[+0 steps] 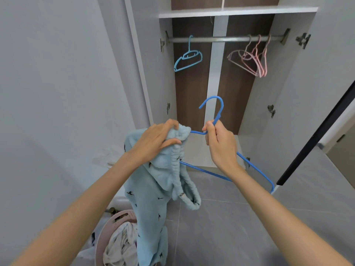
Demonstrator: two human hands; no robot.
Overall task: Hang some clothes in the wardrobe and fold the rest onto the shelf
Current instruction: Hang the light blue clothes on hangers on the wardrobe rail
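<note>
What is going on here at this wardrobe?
A person stands at the open wardrobe, fitting a light blue garment onto a blue hanger. The left hand grips the garment's bunched edge at one hanger end; the right hand holds the hanger just below its hook. The rail carries only bare hangers, one pale blue hanger and several pink hangers. A basket with more clothes stands on the floor.

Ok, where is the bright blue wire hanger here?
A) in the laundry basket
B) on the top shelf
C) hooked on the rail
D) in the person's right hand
D: the right hand grips the bright blue hanger just below its hook, well away from the rail.
</note>
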